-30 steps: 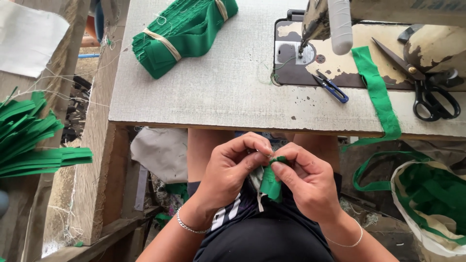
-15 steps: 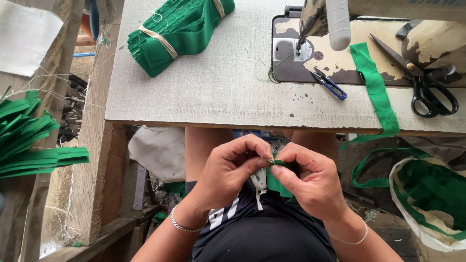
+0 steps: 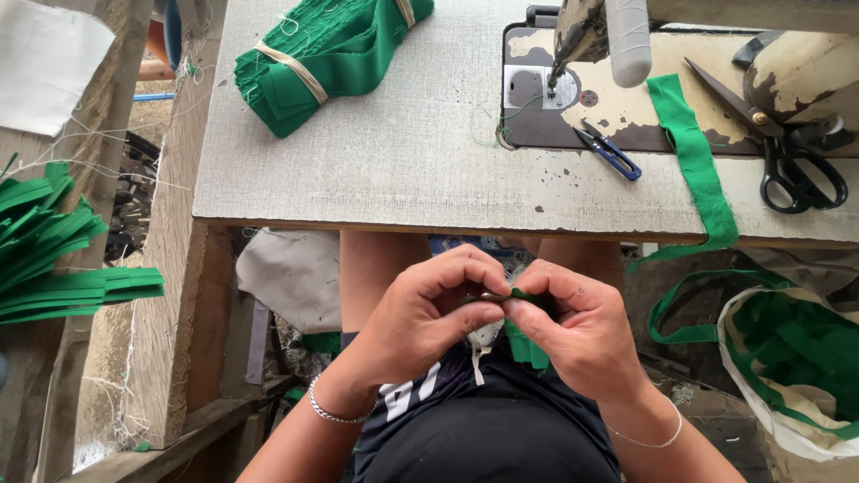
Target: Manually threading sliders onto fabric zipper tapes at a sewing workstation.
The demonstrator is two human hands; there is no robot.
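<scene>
Over my lap, below the table's front edge, my left hand and my right hand meet fingertip to fingertip. Together they pinch a small folded green fabric strip, most of it hidden by my right fingers. A thin pale metal piece, perhaps a small tool, shows between my left fingers; I cannot tell what it is. A long green fabric strip lies across the sewing machine bed and hangs over the table edge.
On the grey table lie a banded bundle of green fabric, small blue thread snips and large black scissors. A white bag of green fabric sits at the right. Green strips fan out at the left.
My hands have closed tighter around the green piece, so less of it shows. The view has shifted slightly; the table items have stayed put.
</scene>
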